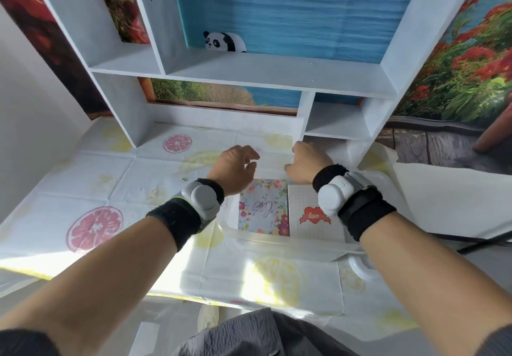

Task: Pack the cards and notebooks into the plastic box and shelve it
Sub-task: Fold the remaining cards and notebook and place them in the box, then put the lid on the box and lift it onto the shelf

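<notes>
A clear plastic box (388,186) lies on the fruit-print table in front of the white shelf. Inside it, flat and side by side, are a floral notebook (263,209) and a white card with a red "love" heart (307,222). My left hand (235,167) and my right hand (307,164) are at the box's far edge, thumbs and fingers curled around the transparent rim. A clear panel (271,278) with a white latch (360,267) lies toward me; it looks like the lid.
The white shelf unit (249,73) stands right behind the box, with a panda toy (224,41) in its big middle bay and a small low compartment (335,120) at the right. A loose white sheet (443,203) lies to the right.
</notes>
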Demonstrator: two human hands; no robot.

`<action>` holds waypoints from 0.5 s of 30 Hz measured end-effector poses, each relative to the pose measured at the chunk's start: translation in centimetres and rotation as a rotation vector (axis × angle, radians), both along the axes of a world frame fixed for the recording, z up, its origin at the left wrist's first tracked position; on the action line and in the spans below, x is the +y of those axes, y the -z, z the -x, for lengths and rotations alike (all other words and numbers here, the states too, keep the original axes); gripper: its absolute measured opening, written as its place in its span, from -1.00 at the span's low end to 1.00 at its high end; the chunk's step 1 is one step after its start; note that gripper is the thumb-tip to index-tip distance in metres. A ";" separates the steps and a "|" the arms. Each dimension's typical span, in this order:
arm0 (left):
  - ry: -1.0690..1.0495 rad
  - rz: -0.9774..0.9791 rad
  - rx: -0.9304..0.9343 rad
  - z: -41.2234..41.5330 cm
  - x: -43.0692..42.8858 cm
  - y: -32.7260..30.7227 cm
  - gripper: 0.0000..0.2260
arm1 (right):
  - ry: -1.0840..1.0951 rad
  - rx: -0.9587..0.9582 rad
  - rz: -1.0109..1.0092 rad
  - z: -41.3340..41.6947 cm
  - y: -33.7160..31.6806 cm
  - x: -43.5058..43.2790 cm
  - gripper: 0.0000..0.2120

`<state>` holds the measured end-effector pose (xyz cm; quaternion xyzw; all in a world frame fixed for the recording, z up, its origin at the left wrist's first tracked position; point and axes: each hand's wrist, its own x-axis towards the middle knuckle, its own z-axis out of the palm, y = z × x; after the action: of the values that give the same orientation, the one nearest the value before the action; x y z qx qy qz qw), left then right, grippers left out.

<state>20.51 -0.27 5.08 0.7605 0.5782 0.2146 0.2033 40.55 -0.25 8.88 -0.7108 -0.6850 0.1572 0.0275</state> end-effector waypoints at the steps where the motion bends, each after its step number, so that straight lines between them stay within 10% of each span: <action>1: -0.025 -0.013 -0.003 1.2 0.6 -0.3 -0.80 | -0.033 0.005 -0.031 1.3 -0.4 0.9 -0.68; 15: -0.165 0.383 0.258 17.2 4.5 6.8 -0.48 | -0.285 0.046 0.149 22.0 3.2 10.0 -0.71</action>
<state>3.33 4.25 -1.71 0.6792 0.6898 0.0179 0.2499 18.57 9.70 5.70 -0.6029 -0.7644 0.2263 -0.0323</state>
